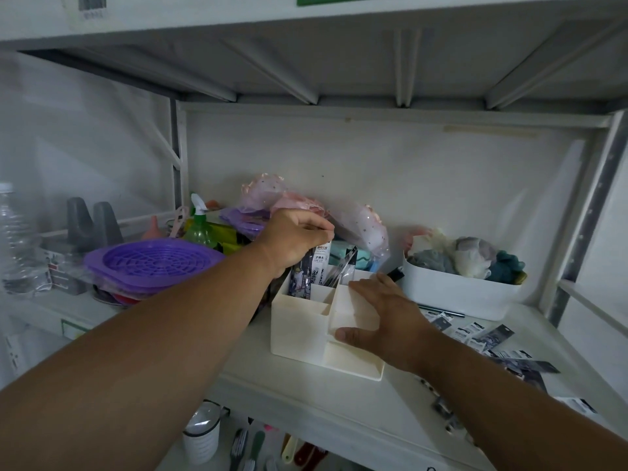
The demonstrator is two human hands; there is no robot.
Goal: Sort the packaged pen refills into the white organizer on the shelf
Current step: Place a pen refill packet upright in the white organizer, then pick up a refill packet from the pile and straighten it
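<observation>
The packaged pen refills (489,338) lay mostly scattered on the shelf (238,355) to the right of the white organizer (299,331), near the front edge and well apart from the back wall. Nearest the camera, the right hand (384,317) rested on the organizer's right side, fingers spread and fairly straight over the front compartments, thumb against the low front wall; it looked to be steadying the box rather than gripping it. Just beyond, the left hand (295,236) hovered above the rear compartments, its fingers curled and pinching the top of one refill pack (314,266) that stood upright in the back left compartment. Another pack (343,270) leaned in the compartment beside it.

Judging by this, the step in hand was seating a pack in its slot. The next move would call for letting go once the pack sat firm, then reaching right for a loose one.

Farther back stood a white bin of cloth items (455,290), a purple strainer (153,263) and a green spray bottle (200,229).
</observation>
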